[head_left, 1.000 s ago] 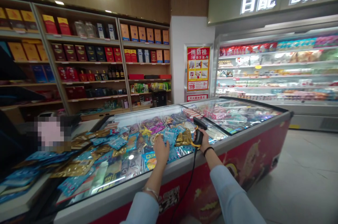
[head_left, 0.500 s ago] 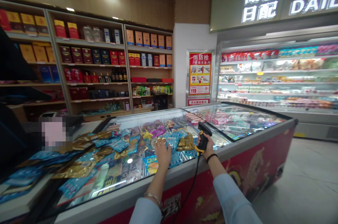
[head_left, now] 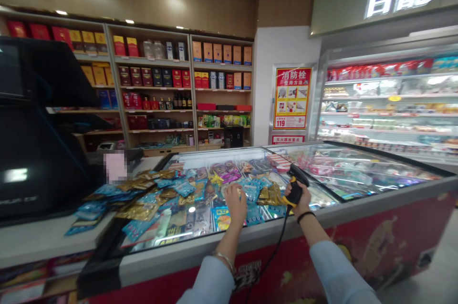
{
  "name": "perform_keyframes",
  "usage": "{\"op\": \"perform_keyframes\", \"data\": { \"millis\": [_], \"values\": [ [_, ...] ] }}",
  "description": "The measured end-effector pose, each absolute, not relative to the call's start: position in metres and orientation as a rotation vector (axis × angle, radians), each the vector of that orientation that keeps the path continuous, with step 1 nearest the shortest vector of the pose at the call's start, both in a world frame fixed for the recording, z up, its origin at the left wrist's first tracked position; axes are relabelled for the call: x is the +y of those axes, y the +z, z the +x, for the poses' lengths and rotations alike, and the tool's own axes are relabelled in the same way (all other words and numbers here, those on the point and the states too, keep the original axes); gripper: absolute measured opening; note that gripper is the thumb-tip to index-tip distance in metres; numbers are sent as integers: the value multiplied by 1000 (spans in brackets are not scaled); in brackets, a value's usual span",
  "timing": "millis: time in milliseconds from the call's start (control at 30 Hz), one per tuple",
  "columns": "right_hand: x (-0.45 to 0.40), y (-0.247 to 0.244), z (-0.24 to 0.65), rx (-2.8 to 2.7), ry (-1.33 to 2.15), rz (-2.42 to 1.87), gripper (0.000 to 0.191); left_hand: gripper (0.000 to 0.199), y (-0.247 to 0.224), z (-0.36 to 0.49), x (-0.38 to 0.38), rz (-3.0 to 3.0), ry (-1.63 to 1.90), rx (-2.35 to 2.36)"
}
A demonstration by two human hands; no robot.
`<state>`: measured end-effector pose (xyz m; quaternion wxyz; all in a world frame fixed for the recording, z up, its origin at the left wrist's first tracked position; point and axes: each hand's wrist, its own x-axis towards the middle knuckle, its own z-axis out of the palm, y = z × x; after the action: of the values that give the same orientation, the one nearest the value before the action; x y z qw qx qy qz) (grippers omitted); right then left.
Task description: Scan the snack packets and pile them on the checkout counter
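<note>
My right hand (head_left: 303, 199) is wrapped round the grip of a black and yellow barcode scanner (head_left: 295, 190). The scanner's head tilts up over the packets, and its cable (head_left: 278, 242) hangs down over the freezer's front. My left hand (head_left: 236, 204) is palm down with bent fingers slightly apart, over or touching the packets; its fingertips are partly hidden. Blue packets (head_left: 251, 190) lie just right of it, and gold packets (head_left: 271, 194) sit between the two hands. More blue and gold packets (head_left: 141, 208) are spread leftward across the glass lid of the chest freezer (head_left: 200, 246).
To the left, a dark checkout monitor (head_left: 39, 141) stands on a white counter (head_left: 46, 242), where more packets lie. Shelves with boxes and bottles (head_left: 155, 78) line the back wall. At the right is a lit refrigerated display (head_left: 386, 103), and a red fire-hydrant sign (head_left: 290, 99) hangs on the wall.
The view has turned left, so the scene sits farther right and more of the monitor and counter shows. Both hands keep nearly the same pose, the scanner still in my right.
</note>
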<state>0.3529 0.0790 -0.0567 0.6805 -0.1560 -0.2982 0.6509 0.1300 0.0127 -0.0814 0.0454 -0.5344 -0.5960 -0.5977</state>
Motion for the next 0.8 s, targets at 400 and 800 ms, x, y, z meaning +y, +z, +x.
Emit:
{"op": "perform_keyframes", "data": {
  "millis": [400,800],
  "values": [
    [39,1,218,-980,1714,-119,17,18,-14,-11,-40,-1196,-1910,-1725],
    [-5,-10,44,-1259,2030,-113,21,20,-20,-201,-131,-968,-1562,-1869]
  ]
}}
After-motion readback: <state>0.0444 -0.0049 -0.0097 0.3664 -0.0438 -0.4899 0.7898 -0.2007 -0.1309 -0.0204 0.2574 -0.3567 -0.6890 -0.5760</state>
